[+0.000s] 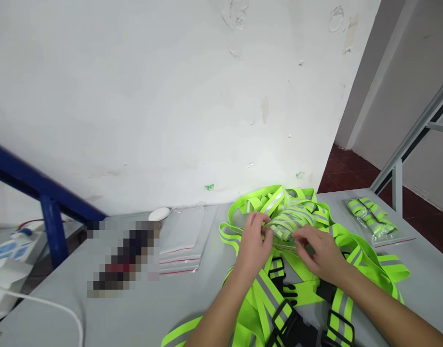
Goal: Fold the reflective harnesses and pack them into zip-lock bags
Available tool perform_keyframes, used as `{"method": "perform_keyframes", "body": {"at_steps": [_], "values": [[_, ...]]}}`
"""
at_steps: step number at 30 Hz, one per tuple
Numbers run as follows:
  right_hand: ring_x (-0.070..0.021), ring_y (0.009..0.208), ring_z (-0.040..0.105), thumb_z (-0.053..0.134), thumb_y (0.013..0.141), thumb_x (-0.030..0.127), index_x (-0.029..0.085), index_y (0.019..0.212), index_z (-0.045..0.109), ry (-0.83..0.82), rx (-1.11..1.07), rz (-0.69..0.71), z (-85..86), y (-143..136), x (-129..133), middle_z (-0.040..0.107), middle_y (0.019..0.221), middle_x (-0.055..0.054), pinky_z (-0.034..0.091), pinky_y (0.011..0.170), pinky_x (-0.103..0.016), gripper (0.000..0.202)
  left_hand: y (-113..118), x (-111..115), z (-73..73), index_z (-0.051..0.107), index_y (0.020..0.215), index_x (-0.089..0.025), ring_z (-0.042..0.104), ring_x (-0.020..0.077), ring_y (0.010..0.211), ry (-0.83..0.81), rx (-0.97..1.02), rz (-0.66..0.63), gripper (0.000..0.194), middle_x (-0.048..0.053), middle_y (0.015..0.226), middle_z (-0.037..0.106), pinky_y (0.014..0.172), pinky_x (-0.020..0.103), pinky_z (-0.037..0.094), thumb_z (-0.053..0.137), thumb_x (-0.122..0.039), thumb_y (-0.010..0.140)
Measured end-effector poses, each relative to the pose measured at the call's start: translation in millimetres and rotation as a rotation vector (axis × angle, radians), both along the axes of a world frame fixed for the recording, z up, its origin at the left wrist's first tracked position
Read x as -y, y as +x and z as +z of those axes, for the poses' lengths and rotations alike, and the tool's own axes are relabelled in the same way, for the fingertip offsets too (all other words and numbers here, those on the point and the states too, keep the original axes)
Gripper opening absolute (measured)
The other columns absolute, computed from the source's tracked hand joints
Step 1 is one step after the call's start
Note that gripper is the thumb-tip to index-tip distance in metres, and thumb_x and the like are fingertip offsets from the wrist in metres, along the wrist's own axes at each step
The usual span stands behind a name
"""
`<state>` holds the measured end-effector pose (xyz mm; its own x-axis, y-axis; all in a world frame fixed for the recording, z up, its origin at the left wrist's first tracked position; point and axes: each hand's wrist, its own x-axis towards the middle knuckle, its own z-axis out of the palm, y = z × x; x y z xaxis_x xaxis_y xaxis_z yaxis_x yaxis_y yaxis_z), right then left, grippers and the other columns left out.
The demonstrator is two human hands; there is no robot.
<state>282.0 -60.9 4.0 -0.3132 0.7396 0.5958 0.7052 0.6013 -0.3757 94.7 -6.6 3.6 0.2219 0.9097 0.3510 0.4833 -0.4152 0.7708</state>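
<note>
The left hand (256, 237) and right hand (317, 251), fingers nearly together, pinched a strap-filled bag (292, 220), its seal unclear, with one packed bag (373, 217) right of it, loose straps (306, 291) below and flat bags (180, 241) left still unpacked.

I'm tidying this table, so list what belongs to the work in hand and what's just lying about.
Work:
bagged straps between left hand and right hand
loose neon straps, black buckles
likely: flat clear bags, filled bag at right

Lying about, apparently:
white oval object
white cable
pixelated item
</note>
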Motion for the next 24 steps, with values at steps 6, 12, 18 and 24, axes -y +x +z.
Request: {"method": "perform_keyframes", "body": {"at_steps": [6,12,18,24], "values": [[-0.026,0.086,0.065,0.063,0.083,0.056,0.017,0.113,0.048,0.112,0.199,0.093,-1.2,6.7,-2.2,0.065,0.1,-0.014,0.051,0.064,-0.036,0.052,11.6,5.7,8.0,0.05,0.08,-0.022,0.051,0.0123,0.042,-0.513,0.65,0.002,0.007,-0.008,0.051,0.049,0.043,0.023,0.044,0.05,-0.018,0.075],[-0.021,0.077,0.062,0.063,0.088,0.03,0.018,0.095,0.054,0.192,0.416,0.126,-6.0,0.4,-6.0,0.065,0.087,-0.008,0.049,0.067,-0.034,0.016,15.7,4.5,10.6,0.052,0.075,-0.02,0.046,0.0081,0.048,-0.642,1.018,0.071,0.011,-0.008,0.055,0.046,0.043,0.018,0.044,0.059,-0.017,0.066],[-0.0166,0.066,0.058,0.056,0.091,0.019,0.022,0.087,0.055,0.28,0.373,0.119,-4.0,-4.2,-4.0,0.063,0.072,-0.002,0.046,0.067,-0.034,0.005,14.3,4.5,15.4,0.052,0.077,-0.021,0.043,0.0079,0.047,-0.671,1.057,0.037,0.014,-0.008,0.054,0.045,0.04,0.017,0.041,0.062,-0.018,0.067],[-0.0176,0.06,0.056,0.056,0.087,0.013,0.026,0.091,0.053,0.342,-0.02,0.036,3.6,9.4,-6.0,0.061,0.069,-0.001,0.047,0.061,-0.035,0.014,-1.5,-0.4,19.8,0.061,0.086,-0.02,0.044,0.0078,0.05,-0.465,0.848,-0.085,0.016,-0.001,0.075,0.056,0.041,0.019,0.037,0.052,-0.019,0.072]]}}
